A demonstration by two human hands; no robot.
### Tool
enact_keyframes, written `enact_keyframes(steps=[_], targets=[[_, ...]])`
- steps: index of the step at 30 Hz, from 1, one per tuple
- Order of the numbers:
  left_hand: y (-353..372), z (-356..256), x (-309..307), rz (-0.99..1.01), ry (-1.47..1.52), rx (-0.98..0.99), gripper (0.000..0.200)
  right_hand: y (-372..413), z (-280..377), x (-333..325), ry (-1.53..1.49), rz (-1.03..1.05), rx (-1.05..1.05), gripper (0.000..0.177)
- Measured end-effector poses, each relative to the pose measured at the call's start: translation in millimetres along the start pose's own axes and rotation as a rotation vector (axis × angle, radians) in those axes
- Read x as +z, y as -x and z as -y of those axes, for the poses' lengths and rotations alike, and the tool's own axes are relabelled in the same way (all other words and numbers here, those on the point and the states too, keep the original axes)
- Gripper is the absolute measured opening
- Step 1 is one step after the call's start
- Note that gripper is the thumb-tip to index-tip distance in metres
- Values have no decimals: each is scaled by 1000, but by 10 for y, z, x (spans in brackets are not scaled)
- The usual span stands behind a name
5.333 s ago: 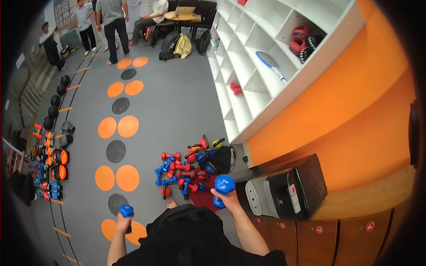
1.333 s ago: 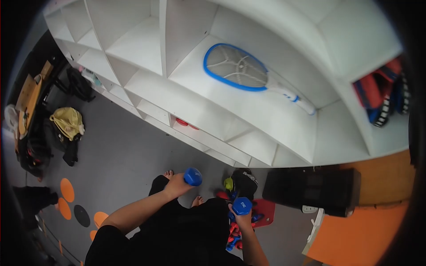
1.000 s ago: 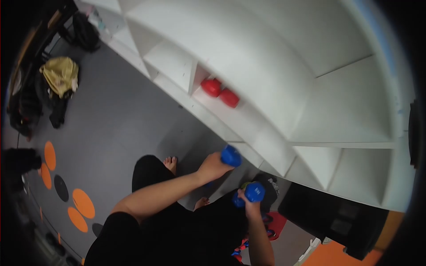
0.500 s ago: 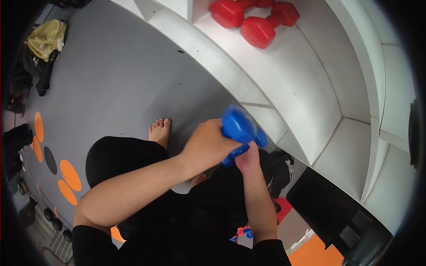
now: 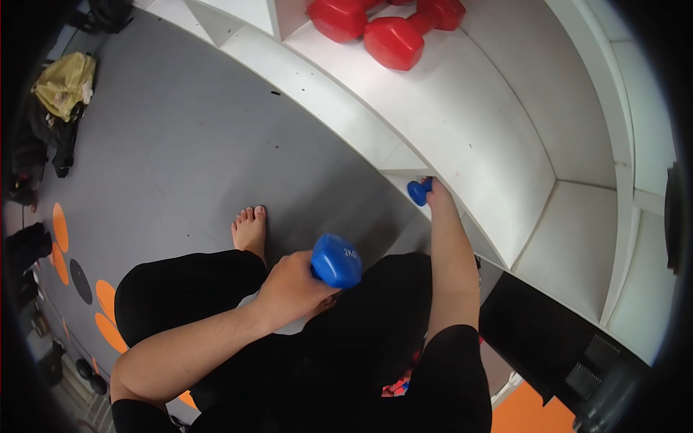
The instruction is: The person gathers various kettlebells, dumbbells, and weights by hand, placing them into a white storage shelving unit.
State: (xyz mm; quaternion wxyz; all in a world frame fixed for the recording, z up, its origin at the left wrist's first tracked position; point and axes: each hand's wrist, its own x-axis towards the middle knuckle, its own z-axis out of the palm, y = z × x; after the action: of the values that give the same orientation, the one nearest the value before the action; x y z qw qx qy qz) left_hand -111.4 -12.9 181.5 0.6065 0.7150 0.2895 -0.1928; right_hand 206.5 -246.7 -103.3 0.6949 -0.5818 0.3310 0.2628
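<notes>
My left hand (image 5: 292, 287) grips a blue dumbbell (image 5: 335, 260) marked 2KG, held over my lap. My right hand (image 5: 435, 192) reaches forward and holds a second blue dumbbell (image 5: 418, 192) at the mouth of a low compartment of the white shelf unit (image 5: 476, 137); most of that dumbbell and my fingers are hidden under the shelf board. Two red dumbbells (image 5: 375, 29) lie on the shelf above. I am crouched, with my bare foot (image 5: 250, 228) on the grey floor.
A black box (image 5: 556, 346) stands at the lower right beside the shelf unit. A yellow bag (image 5: 65, 79) and dark bags lie at the far left. Orange and black floor dots (image 5: 72, 252) run along the left edge.
My hands were together in front of the shelf; now the right one has pushed its dumbbell forward into the low compartment, while the left has drawn back toward my lap.
</notes>
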Motion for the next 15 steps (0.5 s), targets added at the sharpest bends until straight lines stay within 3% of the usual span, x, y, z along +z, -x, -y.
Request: enact_keyframes(steps=[9, 15], targets=[[136, 229, -54, 79, 31, -265, 38, -314, -371, 531, 71, -8, -52, 19], [151, 227, -44, 64, -24, -217, 41, -314, -462, 763, 108, -47, -110, 21]])
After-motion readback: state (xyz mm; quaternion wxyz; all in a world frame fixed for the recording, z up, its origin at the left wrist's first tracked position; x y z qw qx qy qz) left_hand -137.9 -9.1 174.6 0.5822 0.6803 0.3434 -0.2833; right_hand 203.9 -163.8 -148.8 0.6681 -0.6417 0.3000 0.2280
